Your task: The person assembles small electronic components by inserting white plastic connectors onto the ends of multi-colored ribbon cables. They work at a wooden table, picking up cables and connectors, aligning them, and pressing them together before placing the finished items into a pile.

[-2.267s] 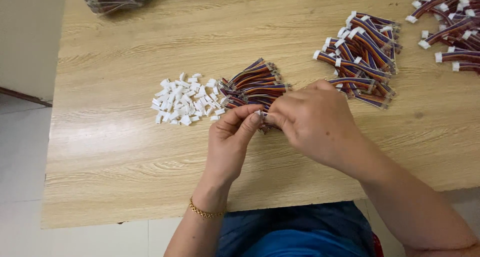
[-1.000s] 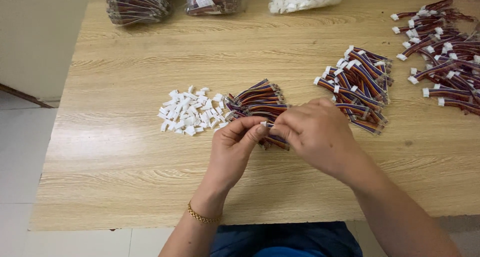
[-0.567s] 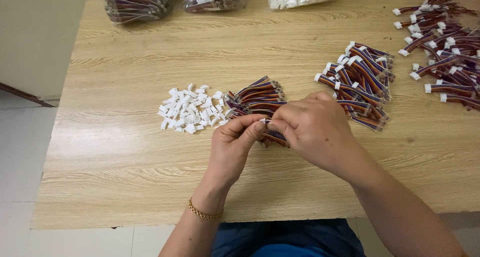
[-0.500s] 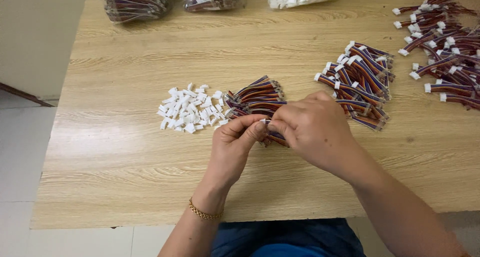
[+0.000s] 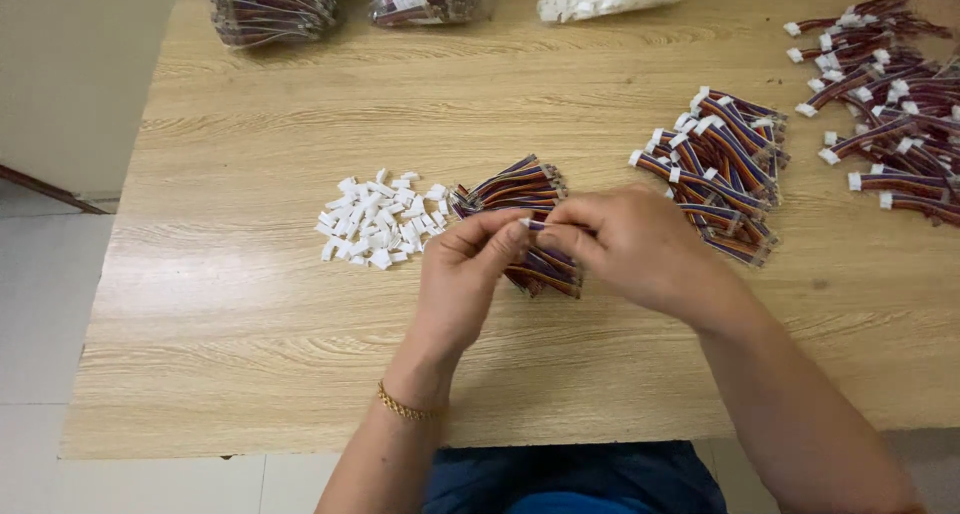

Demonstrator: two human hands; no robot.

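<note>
While seating: keep the wire ends square to the housing.
Hands: your left hand [image 5: 470,274] and right hand [image 5: 625,249] pinch one small white connector [image 5: 526,224].
Place: above the loose wire bundle [image 5: 515,189] on the bench [image 5: 250,334].

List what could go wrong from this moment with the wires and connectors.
1. The left hand and right hand pinch a tiny white piece at the fingertips; it might slip and drop.
2. The hands work right above the loose wire bundle, which may be nudged into the white connector pile beside it.
</note>
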